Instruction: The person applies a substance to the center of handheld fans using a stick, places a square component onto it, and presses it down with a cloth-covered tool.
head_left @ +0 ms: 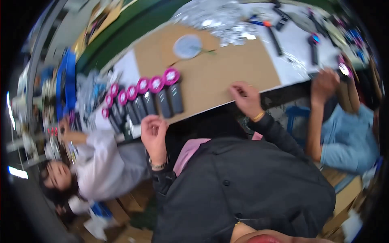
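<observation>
Just in front of the table's near edge, my left hand (154, 133) hangs with fingers loosely bent and a little apart; nothing shows in it. Beyond it lies a row of several dark-grey-handled devices (176, 99) with round magenta heads, like small hair dryers or hand fans. My right hand (247, 98) hovers by the cardboard's near right part, its fingers half curled and the thumb apart, nothing visible between. Under the row and between my hands spreads a flat brown cardboard sheet (210, 77). Some motion blur softens the fingers.
A translucent round disc (187, 46) lies on the cardboard, with a pile of silvery packets (214, 20) behind it. Dark tools and another device (314, 48) are at the right. Co-workers sit on both sides: a white sleeve (101, 148) left, a bare forearm (317, 117) right.
</observation>
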